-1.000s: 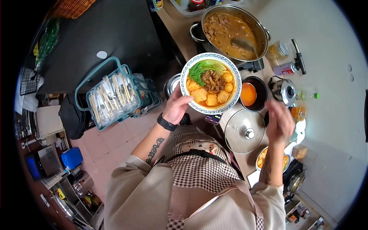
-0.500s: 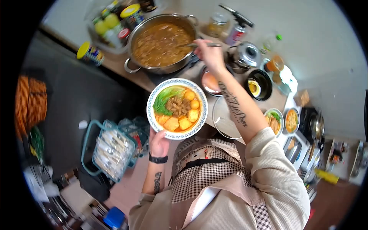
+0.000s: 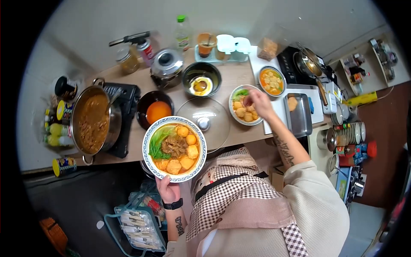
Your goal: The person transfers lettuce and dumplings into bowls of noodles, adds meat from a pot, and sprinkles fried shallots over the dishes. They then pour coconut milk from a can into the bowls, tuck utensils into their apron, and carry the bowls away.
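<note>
Left fingers [image 3: 164, 184] gripping patterned bowl [image 3: 203, 150], right fingers [image 3: 251, 99] half-curled over second bowl [image 3: 247, 124].

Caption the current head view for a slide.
Left hand holding a blue-patterned bowl of food, right hand at a second bowl on the counter.

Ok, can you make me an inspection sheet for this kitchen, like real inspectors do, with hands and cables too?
Surface: wood-look counter, crowded, some bare patches.
Job's things: blue-patterned bowl with leafy greens and meat topping; counter bowl, also filled.
Clutter: glass lid lying partly behind the blue-patterned bowl; blowtorch and metal kettle near the wall.
Hands: left hand holds the blue-patterned bowl; right hand is over the counter bowl, touch unclear.
Cables: possibly one thin cord beside the yellow object.
Surroundings: grey wall, stacked plates.
</note>
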The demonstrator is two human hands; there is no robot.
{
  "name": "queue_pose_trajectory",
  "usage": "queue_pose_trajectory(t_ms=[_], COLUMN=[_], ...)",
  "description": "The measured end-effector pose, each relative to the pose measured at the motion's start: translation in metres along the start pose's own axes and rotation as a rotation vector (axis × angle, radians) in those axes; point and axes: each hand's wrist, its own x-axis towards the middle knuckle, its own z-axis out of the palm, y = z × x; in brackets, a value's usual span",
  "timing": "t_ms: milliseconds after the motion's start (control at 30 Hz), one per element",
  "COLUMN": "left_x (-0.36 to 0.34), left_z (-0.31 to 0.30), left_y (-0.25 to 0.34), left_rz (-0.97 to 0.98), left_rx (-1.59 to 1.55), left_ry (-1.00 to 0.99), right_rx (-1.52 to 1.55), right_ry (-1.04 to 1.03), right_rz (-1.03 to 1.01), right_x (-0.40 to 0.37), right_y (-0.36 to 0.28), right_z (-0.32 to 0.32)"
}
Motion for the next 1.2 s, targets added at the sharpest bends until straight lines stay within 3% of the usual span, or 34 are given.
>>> queue_pose_trajectory(t_ms=[100, 200, 433, 533, 633, 733, 800, 933, 1067, 1133, 1167, 1200], left_x=[0.01, 0.009, -0.021, -0.047, -0.059, -0.059, -0.052, -0.041, -0.042, -0.044, -0.044, -0.04], left_z=[0.038, 0.07, 0.123, 0.149, 0.16, 0.157, 0.159, 0.14, 0.119, 0.111, 0.109, 0.108], left_y=[-0.023, -0.049, -0.092, -0.108, -0.108, -0.106, -0.107, -0.119, -0.119, -0.117, -0.116, -0.112], left_rz=[0.005, 0.025, 0.084, 0.128, 0.122, 0.098, 0.097, 0.106, 0.109, 0.095, 0.074, 0.071], left_rx=[0.015, 0.025, -0.051, -0.054, -0.041, -0.031, -0.011, -0.051, -0.05, -0.047, -0.054, -0.042], left_ry=[-0.04, -0.029, 0.1, 0.192, 0.21, 0.219, 0.2, 0.177, 0.172, 0.159, 0.159, 0.157], right_rx=[0.005, -0.092, 0.096, 0.214, 0.052, 0.16, 0.315, 0.227, -0.321, -0.311, -0.165, -0.25], right_ry=[0.341, 0.473, 0.156, 0.075, 0.181, 0.297, 0.158, 0.091, -0.065, -0.02, 0.051, 0.013], right_rz=[-0.171, -0.219, -0.208, -0.378, -0.469, -0.556, -0.654, -0.528, 0.073, 0.148, 0.124, 0.174], right_x=[0.035, 0.108, 0.224, 0.232, 0.219, 0.206, 0.156, 0.064, -0.014, -0.045, -0.054, -0.056], right_y=[0.016, 0.046, 0.044, 0.058, 0.048, 0.001, -0.062, -0.111, -0.056, -0.052, -0.044, -0.035], right_z=[-0.098, -0.182, -0.224, -0.212, -0.204, -0.209, -0.222, -0.245, -0.24, -0.232, -0.233, -0.233])
